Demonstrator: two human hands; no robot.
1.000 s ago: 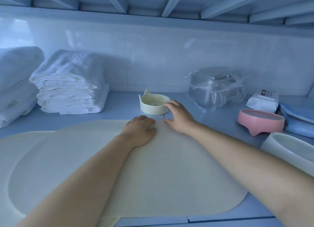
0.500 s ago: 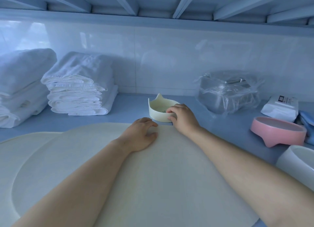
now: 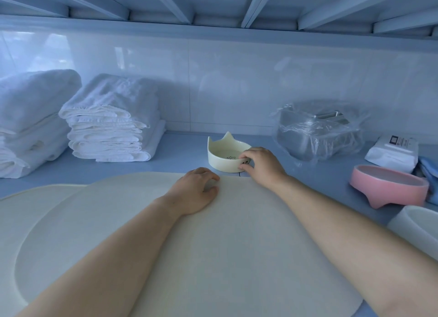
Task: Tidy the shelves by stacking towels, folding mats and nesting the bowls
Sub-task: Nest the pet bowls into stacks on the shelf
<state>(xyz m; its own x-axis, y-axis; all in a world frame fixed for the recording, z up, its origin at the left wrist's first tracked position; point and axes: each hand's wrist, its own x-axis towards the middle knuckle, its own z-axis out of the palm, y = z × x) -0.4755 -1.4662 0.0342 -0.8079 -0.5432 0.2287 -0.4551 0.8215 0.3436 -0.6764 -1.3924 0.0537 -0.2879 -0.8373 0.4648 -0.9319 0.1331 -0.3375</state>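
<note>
A cream mat (image 3: 237,257) lies flat on the shelf in front of me, partly over a second cream mat (image 3: 28,217) at the left. My left hand (image 3: 195,189) rests palm down on the far edge of the top mat, fingers curled. Just beyond the mat stands a cream bowl with cat ears (image 3: 224,154). My right hand (image 3: 259,165) grips its near right rim, thumb outside and fingertips over the edge. A pink bowl (image 3: 388,188) and a white bowl (image 3: 417,231) sit at the right. Two stacks of folded white towels (image 3: 111,124) (image 3: 28,117) stand at the back left.
A metal container wrapped in clear plastic (image 3: 317,131) stands at the back right, with a white packet (image 3: 393,150) and blue cloth (image 3: 430,174) beside it. The shelf above hangs low overhead. A tiled wall closes the back.
My right hand has moved from the mat's edge onto the cream bowl and closed on its rim. The left hand has stayed on the mat. The view has shifted slightly.
</note>
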